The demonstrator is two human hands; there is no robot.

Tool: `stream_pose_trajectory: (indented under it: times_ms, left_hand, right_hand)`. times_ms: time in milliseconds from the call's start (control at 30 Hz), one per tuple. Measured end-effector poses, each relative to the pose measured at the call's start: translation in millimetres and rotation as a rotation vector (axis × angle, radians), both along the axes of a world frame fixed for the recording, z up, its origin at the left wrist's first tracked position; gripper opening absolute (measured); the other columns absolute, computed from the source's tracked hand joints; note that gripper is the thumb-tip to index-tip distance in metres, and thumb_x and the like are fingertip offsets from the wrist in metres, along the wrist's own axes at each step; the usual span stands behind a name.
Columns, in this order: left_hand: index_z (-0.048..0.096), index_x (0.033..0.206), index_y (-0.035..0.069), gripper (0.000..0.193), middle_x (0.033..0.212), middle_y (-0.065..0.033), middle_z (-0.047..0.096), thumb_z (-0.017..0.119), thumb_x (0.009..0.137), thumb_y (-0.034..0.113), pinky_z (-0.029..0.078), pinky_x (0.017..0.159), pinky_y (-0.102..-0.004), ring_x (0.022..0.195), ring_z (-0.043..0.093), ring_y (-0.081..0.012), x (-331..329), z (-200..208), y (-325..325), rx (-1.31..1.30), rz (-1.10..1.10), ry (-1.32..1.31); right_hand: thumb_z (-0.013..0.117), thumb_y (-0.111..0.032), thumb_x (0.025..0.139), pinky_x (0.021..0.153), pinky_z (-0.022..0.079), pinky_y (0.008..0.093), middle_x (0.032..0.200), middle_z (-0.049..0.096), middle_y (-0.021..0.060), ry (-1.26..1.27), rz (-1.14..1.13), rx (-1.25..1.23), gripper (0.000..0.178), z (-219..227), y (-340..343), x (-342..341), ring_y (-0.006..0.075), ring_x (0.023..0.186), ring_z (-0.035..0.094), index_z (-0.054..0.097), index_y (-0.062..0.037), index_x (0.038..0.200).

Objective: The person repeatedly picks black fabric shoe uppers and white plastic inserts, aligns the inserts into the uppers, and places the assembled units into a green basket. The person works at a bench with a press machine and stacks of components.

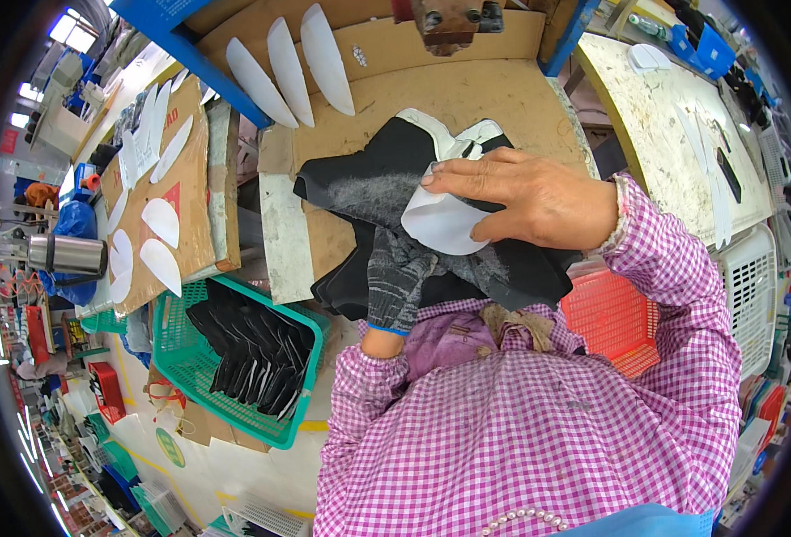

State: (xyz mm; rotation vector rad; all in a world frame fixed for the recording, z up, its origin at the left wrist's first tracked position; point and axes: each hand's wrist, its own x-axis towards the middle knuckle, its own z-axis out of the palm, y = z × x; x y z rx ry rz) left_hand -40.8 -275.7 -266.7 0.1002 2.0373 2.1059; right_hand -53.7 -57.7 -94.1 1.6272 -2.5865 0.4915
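My right hand (539,199) is bare, its fingers and thumb closed on a smooth white curved piece (440,222). That piece lies over black shoe-upper pieces (386,148) with white trim at their far end. A greyish, fuzzy patch shows on the black material left of the white piece. My left hand (397,279), in a dark grey knitted glove with a blue cuff, grips the near middle of the black pieces. Its fingertips are partly hidden beside the white piece. More black layers spread out below, toward my body.
Three white curved pieces (326,59) lean at the back of the brown work surface (373,89), under a metal machine part (447,27). Left is cardboard (194,228) with several white pieces, above a green basket (299,421) of black uppers. A red basket (624,313) stands right.
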Motion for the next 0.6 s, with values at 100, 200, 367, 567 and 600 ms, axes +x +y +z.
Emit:
stream_pose_trajectory:
  times_ms: [100, 200, 367, 567, 600]
  left_hand:
    - [0.033, 0.140, 0.000, 0.074, 0.131, -0.0146, 0.052, 0.065, 0.075, -0.010, 0.047, 0.097, -0.0331, 0.117, 0.053, -0.0213, -2.5, -5.4, 0.6, -0.010, -0.012, 0.015]
    - [0.032, 0.141, 0.000, 0.074, 0.132, -0.0143, 0.052, 0.066, 0.075, -0.009, 0.046, 0.098, -0.0329, 0.118, 0.053, -0.0210, -3.7, -7.8, 2.9, -0.017, -0.024, 0.029]
    - [0.032, 0.141, 0.000, 0.075, 0.134, -0.0138, 0.051, 0.067, 0.075, -0.008, 0.045, 0.099, -0.0324, 0.120, 0.052, -0.0206, -4.5, -10.4, 4.9, -0.040, -0.045, 0.048]
    - [0.031, 0.142, 0.001, 0.077, 0.136, -0.0132, 0.050, 0.068, 0.075, -0.006, 0.043, 0.101, -0.0319, 0.122, 0.050, -0.0201, -5.6, -11.2, 2.0, -0.089, -0.078, 0.076]
    - [0.031, 0.142, 0.001, 0.077, 0.136, -0.0130, 0.050, 0.068, 0.075, -0.005, 0.043, 0.101, -0.0318, 0.122, 0.050, -0.0201, -4.6, -9.5, 1.6, -0.101, -0.087, 0.082]
  right_hand:
    - [0.067, -0.012, 0.069, 0.098, 0.041, 0.0397, 0.142, 0.046, 0.0160, 0.039, -0.020, 0.015, 0.013, -1.6, -7.3, -2.0, 0.0291, 0.133, 0.042, 0.072, -0.0039, 0.078]
    - [0.067, -0.011, 0.068, 0.097, 0.041, 0.0385, 0.141, 0.048, 0.0154, 0.055, -0.024, 0.030, 0.011, -1.2, -10.6, -0.9, 0.0276, 0.132, 0.043, 0.073, -0.0055, 0.075]
    - [0.068, -0.013, 0.066, 0.098, 0.040, 0.0373, 0.140, 0.049, 0.0137, 0.087, -0.061, 0.089, 0.011, -1.0, -16.3, 3.2, 0.0256, 0.131, 0.045, 0.073, -0.0078, 0.075]
    - [0.068, -0.013, 0.066, 0.097, 0.040, 0.0367, 0.140, 0.049, 0.0143, 0.092, -0.074, 0.086, 0.011, -1.5, -19.3, 5.2, 0.0255, 0.130, 0.046, 0.073, -0.0088, 0.074]
    - [0.068, -0.013, 0.066, 0.097, 0.040, 0.0367, 0.140, 0.049, 0.0143, 0.092, -0.076, 0.086, 0.010, -2.3, -19.6, 5.5, 0.0257, 0.130, 0.046, 0.073, -0.0089, 0.074]
